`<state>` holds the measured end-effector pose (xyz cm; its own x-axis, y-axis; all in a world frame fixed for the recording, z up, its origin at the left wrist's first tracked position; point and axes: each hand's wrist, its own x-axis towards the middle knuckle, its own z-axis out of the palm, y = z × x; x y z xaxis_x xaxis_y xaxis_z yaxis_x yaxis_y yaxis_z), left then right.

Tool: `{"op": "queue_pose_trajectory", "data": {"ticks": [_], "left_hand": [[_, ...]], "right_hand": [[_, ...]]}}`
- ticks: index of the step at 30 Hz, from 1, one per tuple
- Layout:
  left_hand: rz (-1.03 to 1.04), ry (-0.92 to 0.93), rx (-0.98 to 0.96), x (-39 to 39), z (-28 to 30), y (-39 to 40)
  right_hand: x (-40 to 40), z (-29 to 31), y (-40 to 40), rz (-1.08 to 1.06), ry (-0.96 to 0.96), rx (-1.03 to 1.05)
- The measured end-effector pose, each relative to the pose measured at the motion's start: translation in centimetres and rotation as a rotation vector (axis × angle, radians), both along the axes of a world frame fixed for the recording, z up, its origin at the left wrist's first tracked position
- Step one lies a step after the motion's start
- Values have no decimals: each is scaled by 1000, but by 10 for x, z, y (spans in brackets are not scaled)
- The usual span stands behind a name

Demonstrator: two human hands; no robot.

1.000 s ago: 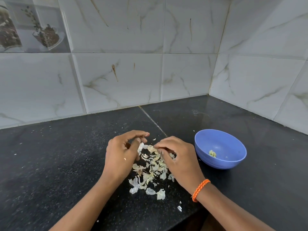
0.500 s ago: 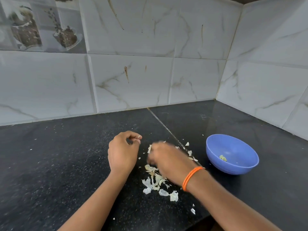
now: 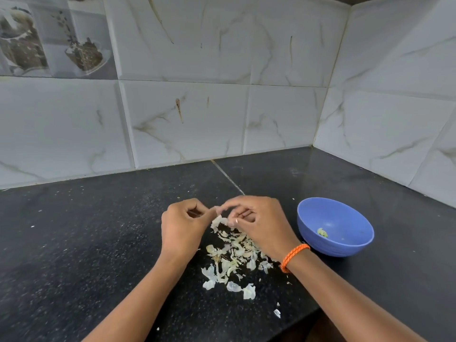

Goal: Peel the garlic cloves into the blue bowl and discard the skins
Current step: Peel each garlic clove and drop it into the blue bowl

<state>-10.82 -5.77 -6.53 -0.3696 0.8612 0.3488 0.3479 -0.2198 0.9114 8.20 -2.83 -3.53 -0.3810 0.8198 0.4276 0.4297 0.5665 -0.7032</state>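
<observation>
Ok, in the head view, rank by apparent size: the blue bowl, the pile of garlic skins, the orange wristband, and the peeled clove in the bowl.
1. Pile of garlic skins and blue bowl: similar spread, too close to rank.
2. Orange wristband.
3. Peeled clove, smallest.

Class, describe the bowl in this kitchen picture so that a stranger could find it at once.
Start at the black countertop where the tiled walls meet in a corner. The blue bowl stands there, beside the person's right hand. It is the only bowl, round and blue, with one small pale bit inside, unlike the loose garlic skins nearby.
</observation>
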Motion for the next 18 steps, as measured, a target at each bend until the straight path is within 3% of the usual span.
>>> {"op": "queue_pose_trajectory", "data": {"ticks": [3, 7, 18], "left_hand": [[-129, -106, 7, 6, 3, -2], [-366, -66, -26, 18, 6, -12], [-431, -70, -39, 25, 1, -12]], "right_hand": [[13, -1, -14, -35, 214, -56], [26, -12, -21, -16, 405, -113], [21, -26, -29, -61, 402, 64]]}}
